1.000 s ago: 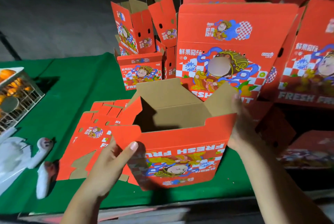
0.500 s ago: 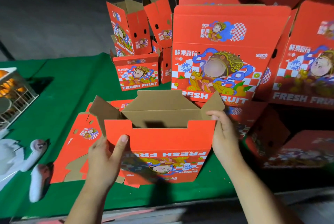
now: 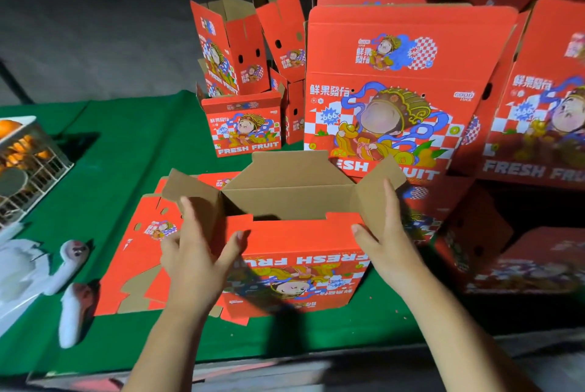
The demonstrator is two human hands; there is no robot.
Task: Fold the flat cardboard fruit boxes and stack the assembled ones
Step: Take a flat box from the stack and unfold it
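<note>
head view: we hold a half-opened red fruit box upside down on the green table, our left hand spread wide on its left corner and flap, our right hand with straight fingers pressing its right flap; flat boxes lie beneath, assembled boxes stand behind.

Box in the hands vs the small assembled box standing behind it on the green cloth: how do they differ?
The box in the hands has its print upside down to the camera; the small assembled box reads upright. The held one's brown flaps stand open and empty; the small one has other boxes standing in it. The left hand and right hand are on the near one; nothing touches the far one. Both are red, with the same cartoon figure and FRESH FRUIT lettering.
</note>
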